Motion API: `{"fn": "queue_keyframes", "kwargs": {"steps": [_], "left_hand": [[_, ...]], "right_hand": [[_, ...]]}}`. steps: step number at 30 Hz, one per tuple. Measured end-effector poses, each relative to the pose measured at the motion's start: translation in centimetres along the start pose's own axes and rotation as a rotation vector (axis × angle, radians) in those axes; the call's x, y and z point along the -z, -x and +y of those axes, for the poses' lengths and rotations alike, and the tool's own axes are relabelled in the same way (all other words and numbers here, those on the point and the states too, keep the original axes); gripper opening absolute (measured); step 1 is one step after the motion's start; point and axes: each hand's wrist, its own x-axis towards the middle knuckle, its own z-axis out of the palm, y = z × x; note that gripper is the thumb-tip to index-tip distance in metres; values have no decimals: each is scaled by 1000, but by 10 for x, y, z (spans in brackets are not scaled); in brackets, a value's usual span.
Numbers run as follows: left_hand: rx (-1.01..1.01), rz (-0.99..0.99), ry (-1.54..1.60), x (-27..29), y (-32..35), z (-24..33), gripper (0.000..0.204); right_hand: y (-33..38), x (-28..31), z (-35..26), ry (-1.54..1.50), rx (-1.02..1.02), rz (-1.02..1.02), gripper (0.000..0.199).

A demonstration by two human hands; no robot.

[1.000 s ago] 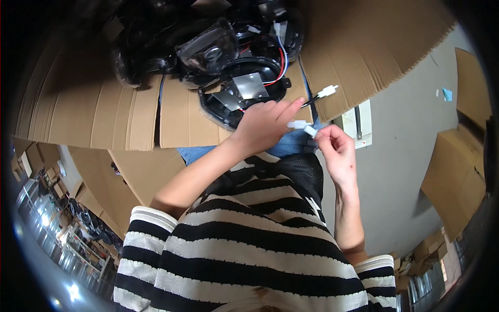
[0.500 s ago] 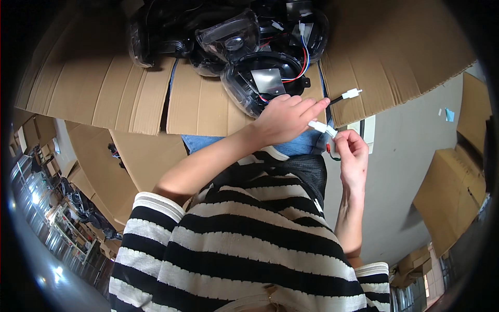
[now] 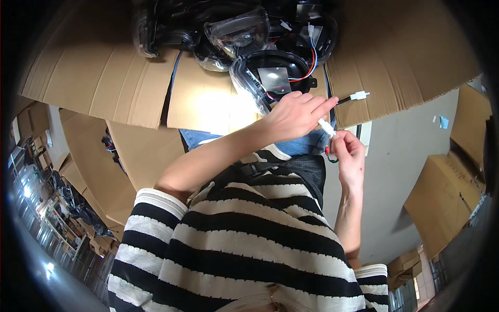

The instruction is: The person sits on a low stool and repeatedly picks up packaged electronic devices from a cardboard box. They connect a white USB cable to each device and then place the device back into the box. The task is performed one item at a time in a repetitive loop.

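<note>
My left hand (image 3: 301,115) reaches across the near side of a black lamp unit (image 3: 280,61) with a clear cover and a silver plate on its back. Its fingers are closed on a white plug connector (image 3: 326,126). Thumb and fingertips of my right hand (image 3: 351,148) pinch the other end of that connector, partly hiding it. A second white connector (image 3: 358,95), on a black cable, sticks out past my left fingers. Below the pinch hangs a small red part (image 3: 327,150) on a dark wire. Bright light (image 3: 208,106) falls on the cardboard left of the lamp.
Several more black lamps with clear covers (image 3: 236,34) lie farther back on the cardboard (image 3: 119,86). Red, white and blue wires (image 3: 313,60) loop from the lamp to a white plug. To the right a carton (image 3: 444,192) stands on the grey floor (image 3: 384,208).
The two white connector halves, at an angle before, are now in line between my hands. A bright glow has appeared on the cardboard beside the lamp, whose cover edge now shows more steeply.
</note>
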Motion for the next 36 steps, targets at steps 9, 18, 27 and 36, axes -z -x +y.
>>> {"fn": "queue_keyframes", "kwargs": {"steps": [9,18,27,36], "left_hand": [[432,-217,796,28,-5,9,15],[449,-463,1050,50,-9,10,16],[368,-427,933,50,-8,8,14],[276,-392,642,45,-7,19,13]], "right_hand": [[30,42,-27,155,202,-40,15],[38,47,-44,275,281,-136,9],[32,48,-47,291,294,-198,9],[34,41,-34,442,253,-29,12]]}}
